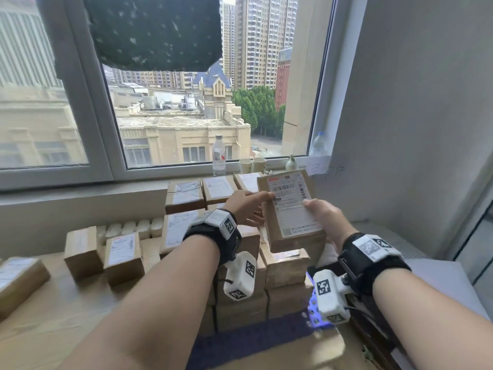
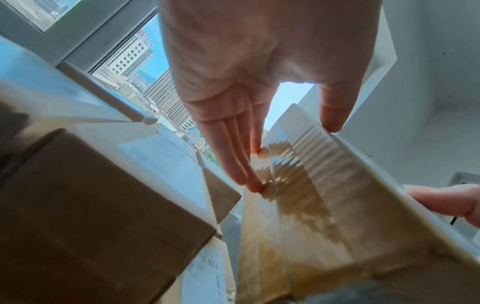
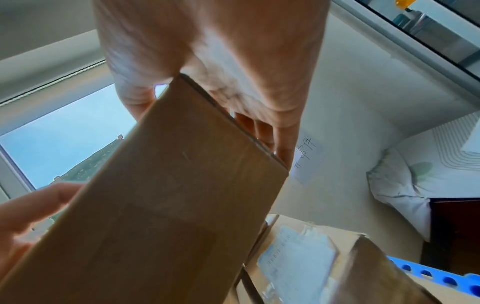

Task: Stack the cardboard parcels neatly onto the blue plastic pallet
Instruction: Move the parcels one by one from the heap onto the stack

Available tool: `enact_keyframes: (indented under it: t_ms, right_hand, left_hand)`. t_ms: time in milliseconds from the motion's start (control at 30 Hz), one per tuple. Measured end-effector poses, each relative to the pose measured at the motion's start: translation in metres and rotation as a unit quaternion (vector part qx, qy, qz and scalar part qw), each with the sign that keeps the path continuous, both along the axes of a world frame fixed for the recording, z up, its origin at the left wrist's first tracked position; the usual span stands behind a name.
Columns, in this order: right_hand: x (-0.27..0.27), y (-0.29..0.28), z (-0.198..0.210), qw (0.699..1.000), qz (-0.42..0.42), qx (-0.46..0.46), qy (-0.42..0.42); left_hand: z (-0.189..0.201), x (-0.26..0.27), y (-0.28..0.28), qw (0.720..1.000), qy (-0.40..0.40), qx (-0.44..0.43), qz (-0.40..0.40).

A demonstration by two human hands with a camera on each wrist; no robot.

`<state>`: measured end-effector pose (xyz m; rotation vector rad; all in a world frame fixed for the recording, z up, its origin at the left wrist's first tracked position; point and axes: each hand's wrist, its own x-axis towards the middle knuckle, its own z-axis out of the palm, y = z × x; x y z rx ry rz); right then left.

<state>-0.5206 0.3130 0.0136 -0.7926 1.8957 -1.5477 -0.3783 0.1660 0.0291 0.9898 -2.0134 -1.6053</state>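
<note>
A cardboard parcel [image 1: 290, 209] with a white shipping label is held tilted above the right end of the stack [image 1: 285, 271]. My right hand [image 1: 317, 217] grips its near right corner, thumb on the label and fingers underneath [image 3: 283, 148]. My left hand [image 1: 262, 206] presses straight fingers [image 2: 241, 164] flat against the parcel's taped left side, with the thumb on the top edge. The stack is several layers of brown parcels on the blue plastic pallet [image 1: 313, 313], whose perforated corner [image 3: 428, 275] shows below. The parcel's underside [image 3: 168, 205] fills the right wrist view.
Loose parcels [image 1: 122, 257] lie to the left on a cardboard-covered surface, one more at the far left [image 1: 18, 279]. A water bottle [image 1: 218, 156], paper cups [image 1: 252, 165] and a small vase [image 1: 291, 164] stand on the window sill. A wall rises close on the right.
</note>
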Motion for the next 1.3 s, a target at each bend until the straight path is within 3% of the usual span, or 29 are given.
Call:
enact_keyframes:
  t_ms: [100,233,367,567,733,900,1133,1300]
  right_hand:
    - [-0.017,-0.028,0.000,1.000,0.004,0.010,0.003]
    - [-0.032,-0.053,-0.017,0.999,0.010,0.050,-0.015]
    - [-0.047,-0.069,-0.039,0.994,0.018,0.099,-0.039]
    - [-0.061,-0.090,-0.058,0.981,0.030,0.190,-0.027]
    - [-0.063,-0.099,-0.069,0.975,0.046,0.204,-0.081]
    - [-0.068,-0.105,-0.074,0.974,0.065,0.210,-0.059]
    - [-0.066,-0.112,-0.069,0.966,0.098,0.232,0.062]
    - [-0.055,-0.103,-0.056,0.961,0.060,0.221,0.156]
  left_hand:
    - [0.005,-0.009,-0.023,0.997,-0.028,-0.072,0.014]
    - [-0.002,-0.006,-0.046,0.971,-0.113,-0.206,0.038]
    - [-0.020,0.002,-0.058,0.948,-0.199,-0.246,0.040]
    - [-0.037,-0.002,-0.062,0.924,-0.295,-0.238,0.046]
    - [-0.044,-0.006,-0.065,0.927,-0.297,-0.221,0.067]
    - [-0.047,-0.004,-0.064,0.932,-0.285,-0.209,0.072]
    - [-0.046,-0.004,-0.060,0.936,-0.287,-0.198,0.058]
    - [-0.045,-0.007,-0.057,0.929,-0.300,-0.208,0.068]
